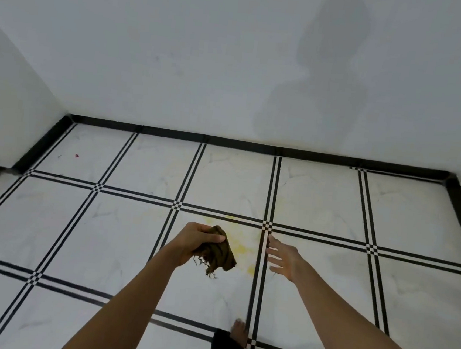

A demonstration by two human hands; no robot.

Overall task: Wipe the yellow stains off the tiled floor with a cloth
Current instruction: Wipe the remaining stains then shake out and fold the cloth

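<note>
Tiled floor (115,247), yellow stains (242,247); cloth (221,253) in left hand (192,241), seemingly aloft.

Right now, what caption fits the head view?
Left hand holds a dark cloth over yellow stains on tiled floor; right hand open.

One dark olive frayed cloth (220,253) was counted. Two grips were present: left grip (194,241) and right grip (283,259). One bare foot (238,332) showed. At least three yellow stains (241,244) marked the one black-lined white tiled floor (77,230).
</note>
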